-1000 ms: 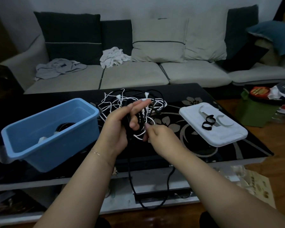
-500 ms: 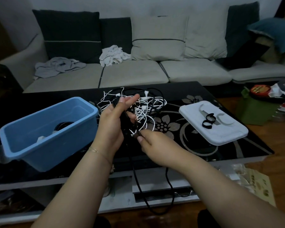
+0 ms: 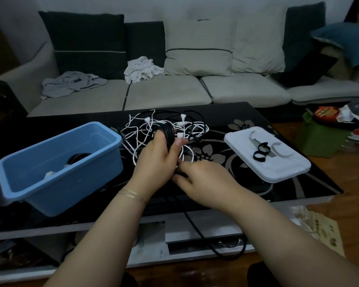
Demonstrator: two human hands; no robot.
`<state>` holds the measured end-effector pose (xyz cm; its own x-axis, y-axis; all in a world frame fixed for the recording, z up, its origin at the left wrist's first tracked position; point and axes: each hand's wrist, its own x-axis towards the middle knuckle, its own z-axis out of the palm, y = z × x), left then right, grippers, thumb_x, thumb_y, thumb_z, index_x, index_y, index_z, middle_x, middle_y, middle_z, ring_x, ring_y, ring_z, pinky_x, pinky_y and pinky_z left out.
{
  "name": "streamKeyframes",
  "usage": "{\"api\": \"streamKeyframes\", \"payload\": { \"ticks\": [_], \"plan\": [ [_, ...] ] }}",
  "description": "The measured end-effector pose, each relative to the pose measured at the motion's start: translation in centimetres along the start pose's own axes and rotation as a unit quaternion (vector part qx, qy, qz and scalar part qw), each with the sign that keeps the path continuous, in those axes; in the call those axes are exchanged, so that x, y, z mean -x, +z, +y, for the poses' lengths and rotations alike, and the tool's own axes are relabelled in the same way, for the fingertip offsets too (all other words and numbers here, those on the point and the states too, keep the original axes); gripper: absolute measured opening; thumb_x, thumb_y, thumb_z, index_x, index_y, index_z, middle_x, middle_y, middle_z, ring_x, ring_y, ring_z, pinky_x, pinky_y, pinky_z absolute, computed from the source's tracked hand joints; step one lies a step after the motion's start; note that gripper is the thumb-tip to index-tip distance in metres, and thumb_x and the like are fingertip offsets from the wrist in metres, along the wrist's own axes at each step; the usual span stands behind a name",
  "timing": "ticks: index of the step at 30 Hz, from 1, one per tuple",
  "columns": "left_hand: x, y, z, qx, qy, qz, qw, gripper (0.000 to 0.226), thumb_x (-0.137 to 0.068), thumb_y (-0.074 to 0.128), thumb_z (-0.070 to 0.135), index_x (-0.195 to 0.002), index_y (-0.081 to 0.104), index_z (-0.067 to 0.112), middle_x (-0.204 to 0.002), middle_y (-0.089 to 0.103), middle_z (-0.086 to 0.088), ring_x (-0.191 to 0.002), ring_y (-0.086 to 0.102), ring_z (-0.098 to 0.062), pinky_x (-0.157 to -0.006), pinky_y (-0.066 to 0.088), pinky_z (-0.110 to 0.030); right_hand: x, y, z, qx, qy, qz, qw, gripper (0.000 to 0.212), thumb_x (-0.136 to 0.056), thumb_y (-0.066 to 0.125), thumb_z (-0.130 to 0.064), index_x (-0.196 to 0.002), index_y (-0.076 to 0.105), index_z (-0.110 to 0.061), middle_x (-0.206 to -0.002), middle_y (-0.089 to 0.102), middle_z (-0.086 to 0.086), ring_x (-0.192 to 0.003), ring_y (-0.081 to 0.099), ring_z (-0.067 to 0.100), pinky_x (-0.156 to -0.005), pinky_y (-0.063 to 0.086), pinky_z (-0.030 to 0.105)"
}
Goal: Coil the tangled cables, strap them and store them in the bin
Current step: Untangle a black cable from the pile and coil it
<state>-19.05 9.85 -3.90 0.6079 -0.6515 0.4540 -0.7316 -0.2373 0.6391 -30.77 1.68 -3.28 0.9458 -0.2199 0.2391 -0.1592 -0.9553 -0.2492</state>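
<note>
1. Clearly, the coiling step is in hand: the left hand (image 3: 158, 160) is gripping a bundle of black cable (image 3: 168, 132), with several loops standing up over its fingers above the glass table (image 3: 247, 121).
2. The right hand (image 3: 207, 179) is sitting just beside the left, its fingers curled and seemingly pinching the same black cable low down, though the contact itself is partly hidden.
3. The free tail of that cable is hanging off the table's near edge and trailing in a loop towards the floor, so, by my judgement, more winding is waiting.
4. The white cables (image 3: 153, 129) are lying tangled on the table behind the hands, untouched.
5. The blue bin (image 3: 58, 162) is standing at the left, already holding a dark coil and something white.
6. The black straps (image 3: 261, 154) are resting on the white lid (image 3: 278, 170) at the right, well apart from the hands.
7. The next move is probably calling for feeding the tail up into further loops, keeping the left grip firm, then reaching right for a strap.
</note>
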Motion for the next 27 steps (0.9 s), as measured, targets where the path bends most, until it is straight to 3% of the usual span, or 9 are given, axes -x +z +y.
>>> {"api": "streamKeyframes", "payload": {
  "ticks": [1, 4, 7, 10, 12, 14, 17, 19, 27],
  "plan": [
    [0.0, 0.0, 0.1, -0.037, 0.01, -0.01, 0.999, 0.051, -0.089, 0.033, 0.062, -0.109, 0.05, 0.018, -0.099, 0.073, 0.005, -0.091, 0.066, -0.024, -0.081, 0.049, -0.043, 0.1, -0.2, 0.1, -0.001, -0.008, -0.006, 1.0, 0.032, -0.097, 0.042, -0.044, -0.115, 0.055, -0.021, -0.103, 0.067, 0.007, -0.098, 0.06, 0.031, -0.064, 0.034, 0.032],
    [-0.1, 0.3, 0.3, -0.056, 0.026, -0.045, 0.997, 0.044, -0.098, 0.035, 0.048, -0.105, 0.051, 0.007, -0.104, 0.072, 0.008, -0.105, 0.062, -0.025, -0.086, 0.044, -0.04, 0.4, -0.8, 0.3, 0.012, -0.036, -0.004, 0.999, 0.028, -0.096, 0.044, -0.043, -0.109, 0.057, -0.022, -0.106, 0.066, 0.005, -0.099, 0.06, 0.029, -0.065, 0.034, 0.032],
    [0.2, 0.0, 0.5, 0.02, 0.01, -0.105, 0.994, 0.064, -0.092, 0.024, 0.067, -0.086, 0.056, 0.012, -0.079, 0.07, 0.002, -0.081, 0.066, -0.02, -0.074, 0.046, -0.036, 0.6, -1.8, 0.5, 0.024, -0.061, 0.041, 0.997, 0.028, -0.091, 0.052, -0.049, -0.105, 0.062, -0.027, -0.103, 0.068, -0.002, -0.097, 0.062, 0.024, -0.068, 0.037, 0.032],
    [0.9, -0.5, 1.8, 0.125, -0.037, -0.203, 0.97, 0.065, -0.084, 0.013, 0.065, -0.062, 0.052, 0.016, -0.048, 0.056, 0.002, -0.047, 0.058, -0.016, -0.056, 0.045, -0.028, 0.7, -2.8, 1.1, 0.013, -0.027, 0.084, 0.996, 0.037, -0.077, 0.061, -0.062, -0.085, 0.056, -0.027, -0.086, 0.068, -0.005, -0.085, 0.062, 0.018, -0.065, 0.036, 0.029],
    [1.4, -0.7, 2.7, 0.17, -0.051, -0.248, 0.952, 0.067, -0.08, 0.01, 0.065, -0.057, 0.049, 0.016, -0.043, 0.051, -0.002, -0.041, 0.053, -0.02, -0.053, 0.044, -0.03, 0.7, -3.3, 2.1, -0.028, 0.032, 0.1, 0.994, 0.045, -0.068, 0.065, -0.065, -0.073, 0.043, -0.026, -0.07, 0.062, -0.006, -0.07, 0.057, 0.012, -0.058, 0.034, 0.028],
    [1.6, -0.7, 3.1, 0.208, -0.049, -0.274, 0.938, 0.063, -0.081, 0.012, 0.062, -0.058, 0.051, 0.018, -0.039, 0.047, -0.001, -0.039, 0.048, -0.019, -0.055, 0.04, -0.03, 0.6, -3.3, 3.3, -0.143, 0.08, 0.11, 0.98, 0.043, -0.069, 0.07, -0.057, -0.071, 0.043, -0.023, -0.062, 0.057, -0.004, -0.061, 0.051, 0.012, -0.056, 0.038, 0.029],
    [1.5, -0.3, 3.2, 0.257, -0.058, -0.283, 0.922, 0.066, -0.076, 0.02, 0.067, -0.076, 0.054, 0.01, -0.038, 0.043, 0.003, -0.034, 0.047, -0.012, -0.053, 0.04, -0.027, 0.2, -2.4, 4.4, -0.34, 0.068, 0.111, 0.932, 0.036, -0.077, 0.073, -0.041, -0.073, 0.046, -0.017, -0.059, 0.056, -0.002, -0.061, 0.049, 0.027, -0.059, 0.043, 0.041],
    [1.5, 0.1, 3.1, 0.285, -0.076, -0.276, 0.915, 0.063, -0.074, 0.026, 0.067, -0.077, 0.048, 0.009, -0.038, 0.042, 0.003, -0.032, 0.047, -0.011, -0.048, 0.038, -0.023, 0.0, -1.8, 4.5, -0.414, 0.061, 0.117, 0.901, 0.035, -0.075, 0.07, -0.044, -0.071, 0.046, -0.019, -0.059, 0.051, 0.006, -0.06, 0.044, 0.022, -0.056, 0.037, 0.041],
    [1.4, 0.7, 3.4, 0.308, -0.104, -0.243, 0.914, 0.048, -0.083, 0.036, 0.058, -0.071, 0.043, 0.012, -0.042, 0.054, -0.004, -0.027, 0.036, -0.011, -0.041, 0.029, -0.023, -0.8, -1.0, 4.7, -0.475, 0.079, 0.122, 0.868, 0.038, -0.078, 0.066, -0.044, -0.075, 0.049, -0.01, -0.067, 0.052, 0.017, -0.064, 0.04, 0.022, -0.06, 0.031, 0.036]
  ]
}}
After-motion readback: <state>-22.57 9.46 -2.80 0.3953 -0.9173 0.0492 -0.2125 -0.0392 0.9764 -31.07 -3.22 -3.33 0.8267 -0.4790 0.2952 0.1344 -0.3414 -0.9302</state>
